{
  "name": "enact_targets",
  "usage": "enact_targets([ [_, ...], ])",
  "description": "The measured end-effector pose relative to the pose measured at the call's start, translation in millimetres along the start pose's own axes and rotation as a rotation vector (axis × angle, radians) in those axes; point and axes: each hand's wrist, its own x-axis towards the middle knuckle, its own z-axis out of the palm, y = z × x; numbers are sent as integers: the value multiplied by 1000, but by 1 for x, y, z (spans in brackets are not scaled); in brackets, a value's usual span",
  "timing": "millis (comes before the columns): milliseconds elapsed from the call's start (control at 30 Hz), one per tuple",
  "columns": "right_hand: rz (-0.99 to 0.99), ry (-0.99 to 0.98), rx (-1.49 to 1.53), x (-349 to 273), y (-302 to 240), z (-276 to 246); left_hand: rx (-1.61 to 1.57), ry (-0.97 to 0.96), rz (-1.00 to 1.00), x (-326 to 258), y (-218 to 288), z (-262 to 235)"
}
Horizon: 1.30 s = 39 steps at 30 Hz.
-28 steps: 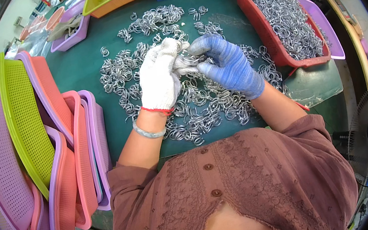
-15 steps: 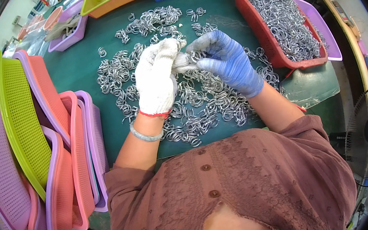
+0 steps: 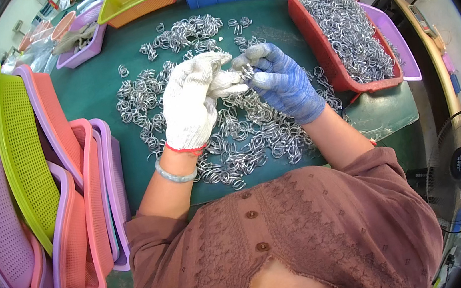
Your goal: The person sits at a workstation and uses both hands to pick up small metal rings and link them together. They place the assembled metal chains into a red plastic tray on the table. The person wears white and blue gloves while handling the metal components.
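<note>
My fingertips met over one small metal ring [image 3: 245,73], pinched between the left hand [image 3: 193,99] in its white knit glove and the right hand [image 3: 280,83] in its blue glove. Both were curled closed on it, held just above the middle of the green table [image 3: 91,86]. Beneath my wrists lay a wide scatter of loose rings [image 3: 241,137], reaching toward the near edge, with smaller clusters nearer the far edge. The red basket [image 3: 318,41] along the right edge was heaped with rings. I judged the work well along but not finished, as many rings remained on the table. Empty baskets [image 3: 18,153] leaned stacked along the left edge.
</note>
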Motion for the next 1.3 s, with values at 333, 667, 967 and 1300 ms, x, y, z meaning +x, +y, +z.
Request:
enact_targets([
  [333, 46, -86, 123, -1, 3, -10, -16, -22, -10, -1, 1, 1],
  [667, 48, -52, 147, -4, 0, -4, -65, 40, -3, 0, 1, -1],
  [967, 38, 6, 120, -6, -6, 3, -35, 28, -83, -1, 1, -3],
  [1300, -570, 541, -949, 2, -101, 10, 90, 80, -65, -1, 1, 4],
])
